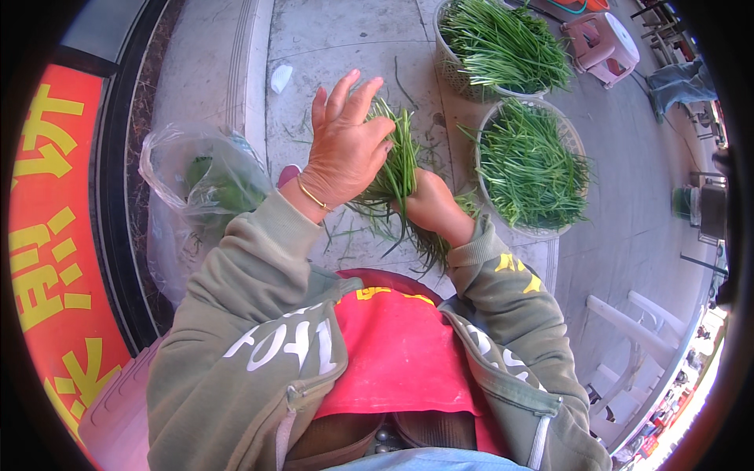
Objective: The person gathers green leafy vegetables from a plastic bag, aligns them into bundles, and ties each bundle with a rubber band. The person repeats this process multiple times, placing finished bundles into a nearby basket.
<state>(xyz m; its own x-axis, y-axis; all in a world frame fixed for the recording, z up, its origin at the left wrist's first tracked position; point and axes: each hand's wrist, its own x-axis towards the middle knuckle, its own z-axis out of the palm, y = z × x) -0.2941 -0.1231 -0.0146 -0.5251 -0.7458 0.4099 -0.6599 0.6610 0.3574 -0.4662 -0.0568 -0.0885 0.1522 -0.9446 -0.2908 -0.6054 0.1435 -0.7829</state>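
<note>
A bundle of garlic chives [402, 158] is gripped in my right hand [433, 206], its pale cut ends pointing up and away from me. My left hand [347, 141] is raised at the bundle's left side, fingers spread, with a gold bangle at the wrist. Whether its thumb side touches the stalks is hard to tell. Below the bundle, darker loose leaves [433, 244] hang or lie near my right forearm. To the right, a round plastic basket [483, 176] holds a heap of green stalks, and a second basket [450, 70] beyond it holds longer, more aligned ones.
A clear plastic bag [177, 188] with greens stands at the left beside the step. Leaf scraps [347, 238] litter the pale floor. A pink plastic stool [604, 47] is at the upper right, white chair legs [630, 329] at the lower right. A red signboard [56, 235] edges the left.
</note>
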